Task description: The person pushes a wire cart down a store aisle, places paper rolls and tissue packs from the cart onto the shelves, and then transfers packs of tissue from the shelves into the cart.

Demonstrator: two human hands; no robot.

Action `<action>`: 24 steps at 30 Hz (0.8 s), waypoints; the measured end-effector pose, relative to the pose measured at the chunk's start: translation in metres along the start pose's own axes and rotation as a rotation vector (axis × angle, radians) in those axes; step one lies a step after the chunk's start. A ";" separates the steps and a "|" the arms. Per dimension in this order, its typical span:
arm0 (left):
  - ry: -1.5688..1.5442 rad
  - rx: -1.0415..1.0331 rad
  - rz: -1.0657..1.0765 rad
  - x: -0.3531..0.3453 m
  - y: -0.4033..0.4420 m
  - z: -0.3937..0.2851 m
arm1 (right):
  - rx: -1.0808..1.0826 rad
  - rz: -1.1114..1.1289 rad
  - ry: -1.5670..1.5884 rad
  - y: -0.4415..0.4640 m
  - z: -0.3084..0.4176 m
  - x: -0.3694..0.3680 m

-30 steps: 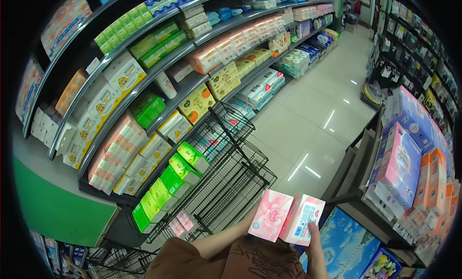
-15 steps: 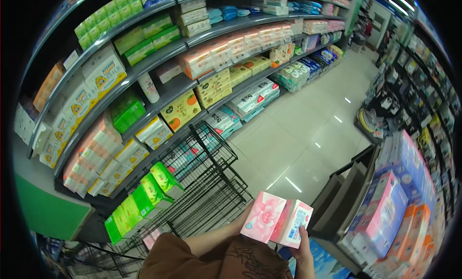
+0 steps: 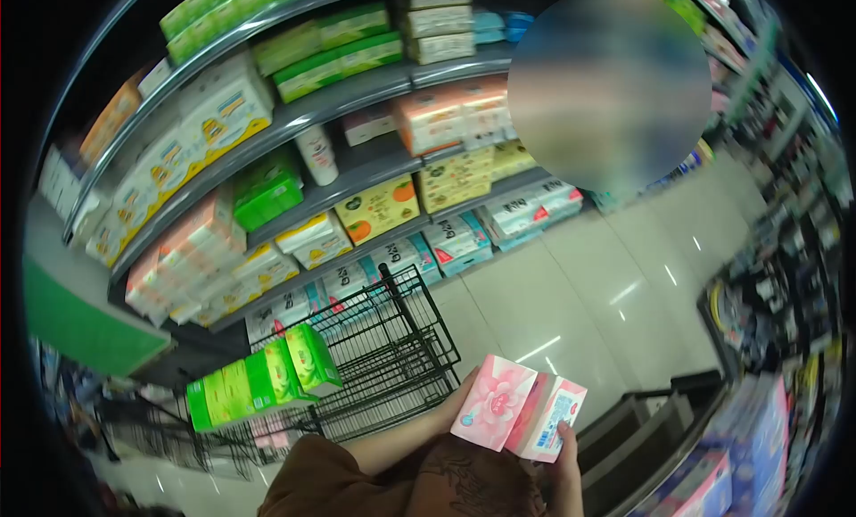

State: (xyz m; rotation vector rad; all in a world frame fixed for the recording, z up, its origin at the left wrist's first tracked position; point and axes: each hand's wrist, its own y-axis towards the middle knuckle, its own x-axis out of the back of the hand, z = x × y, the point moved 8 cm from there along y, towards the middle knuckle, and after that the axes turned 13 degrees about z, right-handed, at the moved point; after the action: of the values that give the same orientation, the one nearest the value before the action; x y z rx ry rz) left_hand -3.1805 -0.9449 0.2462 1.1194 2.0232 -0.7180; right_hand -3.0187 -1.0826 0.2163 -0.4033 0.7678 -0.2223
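Two packs held just beside a black wire shopping cart [image 3: 392,347]. The left hand [image 3: 467,396], fingers mostly hidden, appears curled around a pink, flower-printed rectangular pack [image 3: 495,403]. The right hand [image 3: 565,453], partly closed, grips a pink-and-white rectangular pack with a barcode label [image 3: 550,421], its thumb upon the label. Light, even pressure should prevent denting; a thumb nearer the edge would better expose the print.
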 end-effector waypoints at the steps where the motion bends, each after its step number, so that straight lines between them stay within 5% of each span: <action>1: -0.117 -0.027 -0.024 0.011 0.007 0.001 | 0.002 0.008 0.024 0.019 0.004 0.004; 6: -0.127 -0.030 -0.254 0.086 0.055 0.022 | -0.186 0.080 0.021 0.099 0.051 0.010; 14: -0.067 -0.067 -0.573 0.114 0.187 0.009 | -0.345 0.244 0.043 0.242 0.156 0.078; 24: 0.004 -0.017 -0.483 0.086 0.311 -0.070 | -0.262 0.240 0.005 0.328 0.260 0.110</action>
State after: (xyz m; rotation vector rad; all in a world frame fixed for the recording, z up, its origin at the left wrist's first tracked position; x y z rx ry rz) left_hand -2.9635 -0.7055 0.1797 0.6191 2.3240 -0.9291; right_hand -2.7409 -0.7535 0.1746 -0.5530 0.8455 0.1042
